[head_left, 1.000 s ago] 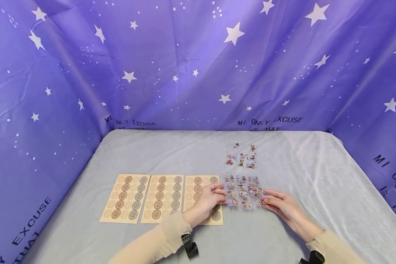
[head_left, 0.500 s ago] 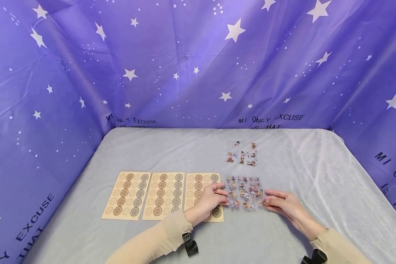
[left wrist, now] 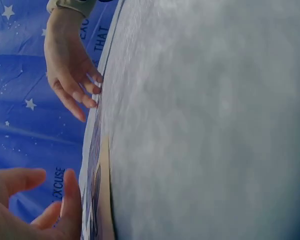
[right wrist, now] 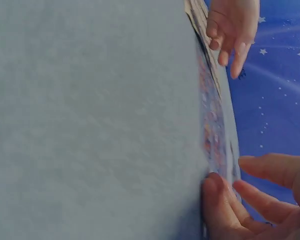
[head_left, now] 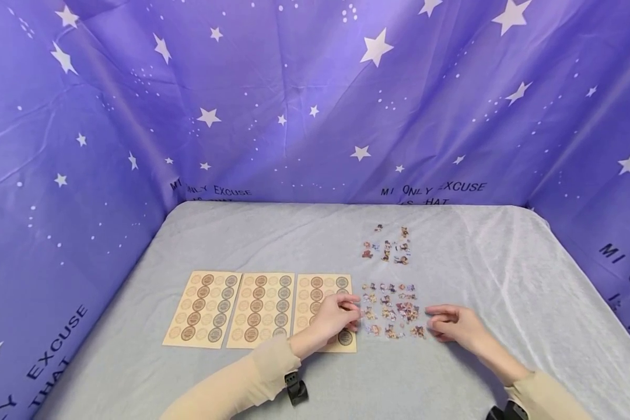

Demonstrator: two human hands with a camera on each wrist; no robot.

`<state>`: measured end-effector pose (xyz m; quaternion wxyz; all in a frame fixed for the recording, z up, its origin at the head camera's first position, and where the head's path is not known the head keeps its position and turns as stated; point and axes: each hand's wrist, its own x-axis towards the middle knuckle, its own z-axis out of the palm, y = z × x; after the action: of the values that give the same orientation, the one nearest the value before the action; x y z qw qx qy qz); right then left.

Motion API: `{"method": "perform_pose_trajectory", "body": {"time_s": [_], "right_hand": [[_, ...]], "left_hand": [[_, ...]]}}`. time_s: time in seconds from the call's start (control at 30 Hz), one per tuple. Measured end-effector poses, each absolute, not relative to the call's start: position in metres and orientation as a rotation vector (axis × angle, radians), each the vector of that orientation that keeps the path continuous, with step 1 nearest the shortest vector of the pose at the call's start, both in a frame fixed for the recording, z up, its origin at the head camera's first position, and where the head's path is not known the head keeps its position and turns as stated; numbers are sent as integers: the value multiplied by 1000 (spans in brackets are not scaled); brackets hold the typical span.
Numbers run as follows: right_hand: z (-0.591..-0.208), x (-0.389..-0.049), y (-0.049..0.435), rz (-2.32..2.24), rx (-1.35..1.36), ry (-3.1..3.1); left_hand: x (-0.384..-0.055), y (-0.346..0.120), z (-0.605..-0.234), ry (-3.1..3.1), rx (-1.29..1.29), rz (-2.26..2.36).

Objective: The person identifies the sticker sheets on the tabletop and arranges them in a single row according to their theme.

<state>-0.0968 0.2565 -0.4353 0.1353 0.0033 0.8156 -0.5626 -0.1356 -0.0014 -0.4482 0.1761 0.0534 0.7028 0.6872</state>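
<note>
A clear sheet of small colourful cartoon stickers (head_left: pixel 408 311) lies on the grey cloth between both hands. At its left edge is my left hand (head_left: pixel 336 318), fingers loosely bent with nothing between them, over part of the rightmost tan sheet of round stickers (head_left: pixel 307 291). My right hand (head_left: pixel 457 326) hovers just off the clear sheet's right edge, its fingers spread and bare. The left wrist view shows the left thumb and fingers apart. From the right wrist, the clear sheet (right wrist: pixel 212 135) appears nearly edge-on beside the fingers.
Another clear sticker sheet (head_left: pixel 387 251), with fewer figures, lies farther back. Two more tan sheets, the left one (head_left: pixel 202 309) and the middle one (head_left: pixel 261 309), form a row with the third. A purple star-patterned curtain (head_left: pixel 273 87) encloses the table's back and sides.
Both hands have let go of the clear sheet, which now lies flat slightly nearer the person. The right hand has drawn away to the right; the left hand has hardly moved.
</note>
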Motion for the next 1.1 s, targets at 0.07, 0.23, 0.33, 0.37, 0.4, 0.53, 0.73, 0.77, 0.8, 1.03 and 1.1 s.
{"method": "perform_pose_trajectory", "body": {"time_s": [0.07, 0.23, 0.33, 0.37, 0.4, 0.53, 0.73, 0.77, 0.8, 1.03, 1.1], "right_hand": [[-433, -97, 258, -1611, -19, 2373], [-430, -103, 261, -1629, -80, 2376], [-429, -108, 260, -1643, -99, 2375], [-428, -109, 259, -1646, -104, 2370], [-428, -111, 259, -1647, -106, 2372], [-424, -118, 256, -1660, -110, 2366], [-426, -129, 257, -1683, -116, 2319], [-428, -131, 259, -1699, -115, 2301], [-430, -134, 261, -1719, -124, 2285], [-441, -156, 270, -1831, -95, 2239], [-440, -160, 268, -1825, -91, 2273]], "left_hand": [[-136, -5, -444, 2015, 203, 1890], [-139, -14, -422, 2047, 275, 1808], [-145, -16, -417, 2075, 277, 1770], [-148, -17, -418, 2080, 280, 1764], [-152, -17, -420, 2086, 273, 1757], [-170, -17, -429, 2110, 243, 1748], [-190, -18, -432, 2122, 214, 1769], [-193, -18, -432, 2123, 205, 1769], [-196, -18, -432, 2135, 198, 1767], [-216, -11, -435, 2163, 162, 1811], [-221, -8, -434, 2158, 146, 1830]]}}
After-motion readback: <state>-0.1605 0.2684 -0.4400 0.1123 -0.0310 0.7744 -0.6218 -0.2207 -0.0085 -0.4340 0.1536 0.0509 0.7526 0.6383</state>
